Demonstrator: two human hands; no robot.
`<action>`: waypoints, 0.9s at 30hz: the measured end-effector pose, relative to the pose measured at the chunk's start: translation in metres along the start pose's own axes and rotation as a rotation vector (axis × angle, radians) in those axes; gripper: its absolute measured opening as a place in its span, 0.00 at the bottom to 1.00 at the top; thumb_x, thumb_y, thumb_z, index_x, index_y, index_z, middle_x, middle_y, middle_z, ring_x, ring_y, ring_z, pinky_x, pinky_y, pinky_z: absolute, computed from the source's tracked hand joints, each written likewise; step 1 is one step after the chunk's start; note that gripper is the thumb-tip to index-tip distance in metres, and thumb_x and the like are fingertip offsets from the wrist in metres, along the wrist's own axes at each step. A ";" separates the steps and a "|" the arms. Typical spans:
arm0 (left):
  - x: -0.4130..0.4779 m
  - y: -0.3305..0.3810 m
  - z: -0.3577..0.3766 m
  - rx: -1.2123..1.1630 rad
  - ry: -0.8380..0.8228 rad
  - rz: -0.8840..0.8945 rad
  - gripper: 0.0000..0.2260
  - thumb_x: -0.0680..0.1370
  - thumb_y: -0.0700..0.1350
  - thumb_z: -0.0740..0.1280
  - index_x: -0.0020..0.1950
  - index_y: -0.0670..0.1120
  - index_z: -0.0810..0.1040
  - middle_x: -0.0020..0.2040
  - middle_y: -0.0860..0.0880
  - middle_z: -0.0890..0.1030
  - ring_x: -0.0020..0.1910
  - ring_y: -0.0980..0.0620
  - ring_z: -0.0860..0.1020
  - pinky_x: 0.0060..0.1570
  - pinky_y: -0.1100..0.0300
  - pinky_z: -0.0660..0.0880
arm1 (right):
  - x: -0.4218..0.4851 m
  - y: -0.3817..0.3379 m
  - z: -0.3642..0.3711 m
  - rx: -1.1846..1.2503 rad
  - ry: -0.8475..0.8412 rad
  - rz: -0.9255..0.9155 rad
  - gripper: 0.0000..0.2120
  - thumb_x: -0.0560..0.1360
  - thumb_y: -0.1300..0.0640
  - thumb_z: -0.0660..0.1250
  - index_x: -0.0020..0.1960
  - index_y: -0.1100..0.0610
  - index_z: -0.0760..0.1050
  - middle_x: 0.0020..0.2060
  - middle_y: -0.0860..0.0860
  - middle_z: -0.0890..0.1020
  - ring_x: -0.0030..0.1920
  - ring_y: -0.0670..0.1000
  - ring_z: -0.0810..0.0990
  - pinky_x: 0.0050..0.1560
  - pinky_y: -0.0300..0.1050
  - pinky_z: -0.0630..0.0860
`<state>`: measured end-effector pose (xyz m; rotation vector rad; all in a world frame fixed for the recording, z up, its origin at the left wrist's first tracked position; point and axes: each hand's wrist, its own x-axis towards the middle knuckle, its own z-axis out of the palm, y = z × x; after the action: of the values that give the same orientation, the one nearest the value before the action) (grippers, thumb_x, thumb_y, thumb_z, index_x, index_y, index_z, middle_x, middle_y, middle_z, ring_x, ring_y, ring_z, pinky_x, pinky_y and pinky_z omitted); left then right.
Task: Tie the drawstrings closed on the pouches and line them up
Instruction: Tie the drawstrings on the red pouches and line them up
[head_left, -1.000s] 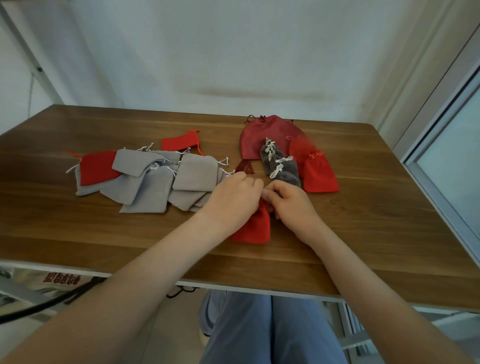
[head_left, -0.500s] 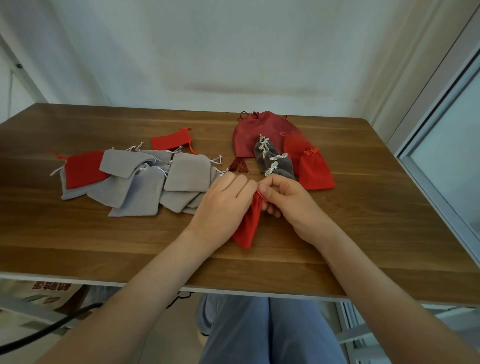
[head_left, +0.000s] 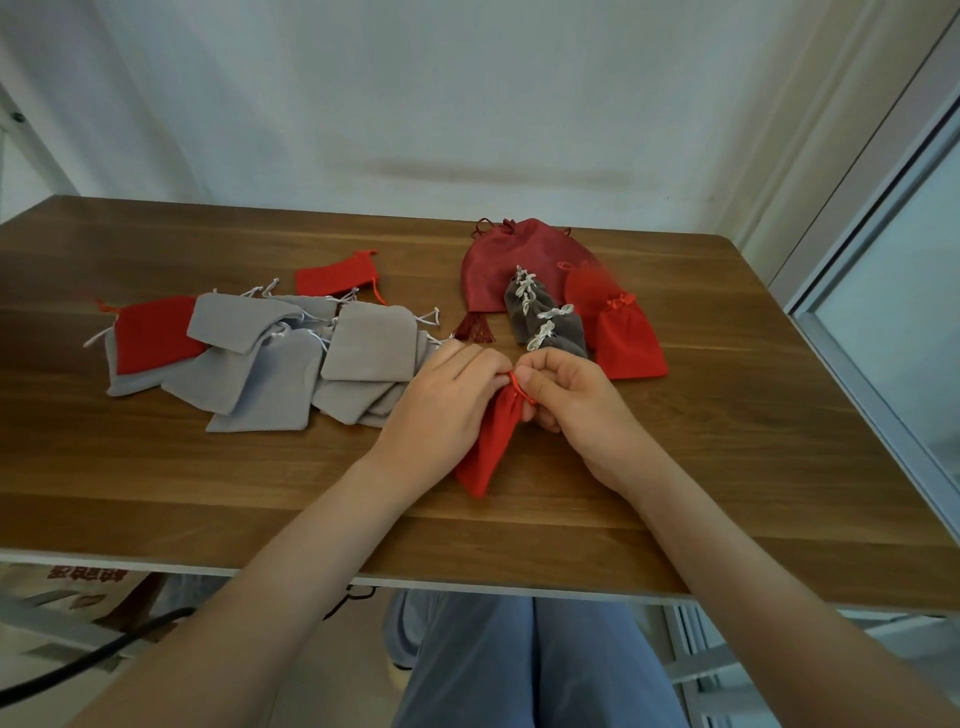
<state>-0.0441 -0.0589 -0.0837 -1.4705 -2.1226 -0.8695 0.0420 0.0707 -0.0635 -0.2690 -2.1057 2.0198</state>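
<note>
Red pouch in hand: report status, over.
Left hand grips red pouch at the neck; right hand pinches its drawstring. Neck gathered, knot not visible. Grey pouches left, tied row behind: neither in the way.

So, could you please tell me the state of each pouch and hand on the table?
Held red pouch: neck gathered, gripped by both hands.
Left hand: gripping the pouch neck.
Right hand: pinching the drawstring.
Dark grey pouches: tied, in a row.
Light grey pouches: flat, untied, heaped.
Right red pouch: tied.
Flat red pouches: untied.
Large maroon pouch: cinched.
</note>
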 end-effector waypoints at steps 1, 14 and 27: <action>0.000 -0.001 -0.001 -0.070 0.000 -0.057 0.09 0.80 0.44 0.58 0.48 0.41 0.77 0.42 0.48 0.77 0.44 0.54 0.70 0.48 0.67 0.65 | 0.000 0.000 0.001 -0.006 -0.014 0.002 0.09 0.80 0.63 0.58 0.42 0.58 0.71 0.27 0.51 0.73 0.23 0.41 0.66 0.26 0.31 0.62; -0.001 -0.005 0.000 -0.155 0.193 -0.272 0.11 0.74 0.50 0.66 0.47 0.43 0.80 0.46 0.50 0.75 0.50 0.58 0.70 0.54 0.74 0.63 | 0.004 0.007 0.004 -0.035 -0.055 0.011 0.06 0.81 0.62 0.57 0.48 0.57 0.72 0.26 0.46 0.75 0.26 0.46 0.64 0.27 0.38 0.60; -0.002 -0.003 0.006 0.045 0.200 -0.124 0.08 0.76 0.42 0.63 0.40 0.39 0.76 0.40 0.44 0.75 0.42 0.52 0.69 0.44 0.61 0.68 | 0.003 0.013 0.006 -0.365 0.058 -0.050 0.06 0.81 0.61 0.57 0.48 0.60 0.70 0.32 0.51 0.77 0.26 0.41 0.73 0.31 0.32 0.69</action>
<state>-0.0461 -0.0574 -0.0900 -1.1863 -2.0867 -0.9634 0.0375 0.0662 -0.0763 -0.3231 -2.4062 1.5700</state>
